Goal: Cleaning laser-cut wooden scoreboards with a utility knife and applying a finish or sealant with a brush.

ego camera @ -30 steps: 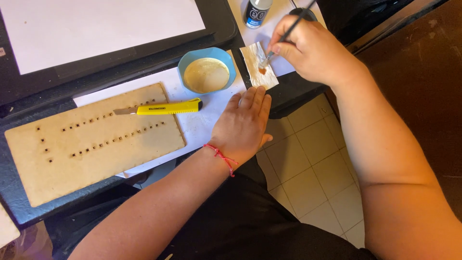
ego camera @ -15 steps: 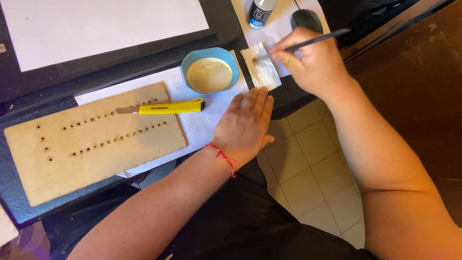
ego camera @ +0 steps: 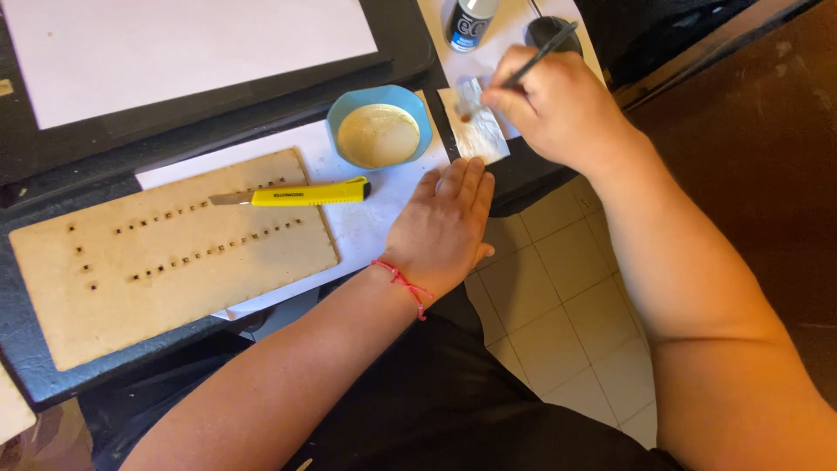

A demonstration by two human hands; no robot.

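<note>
- The right hand (ego camera: 558, 105) is closed around a thin dark brush (ego camera: 539, 57), pinching it between thumb and fingers, with the handle slanting up and away to the right.
- The working end of the brush is down at a small white scrap of paper (ego camera: 478, 129) that lies on the dark table edge; the tip itself is hidden behind the fingers (a small brown spot shows on the scrap just beside them).
- The left hand (ego camera: 445, 227) lies flat and open, palm down, fingers together and pointing away from the body; it holds nothing and rests on the white sheet (ego camera: 366, 222) at the table's near edge.
- A thin red string bracelet (ego camera: 403, 283) circles the left wrist.
- Just beyond the left fingertips stands a light blue bowl (ego camera: 380, 131) filled with a pale cream liquid; it sits just beside the scrap, to its left.
- To the left of the left hand lies a yellow utility knife (ego camera: 301, 194), its blade out and resting across the edge of a flat brown board (ego camera: 166, 253) pierced with two rows of small square holes.
- Farther off, near the top edge, a small bottle (ego camera: 469, 22) with a dark label stands on white paper, and a dark round object (ego camera: 545, 30) sits next to it, behind the brush handle.
- A large white sheet on a black tray (ego camera: 401, 48) fills the upper left.
- Below the table, pale floor tiles (ego camera: 558, 314) show between the arms.
</note>
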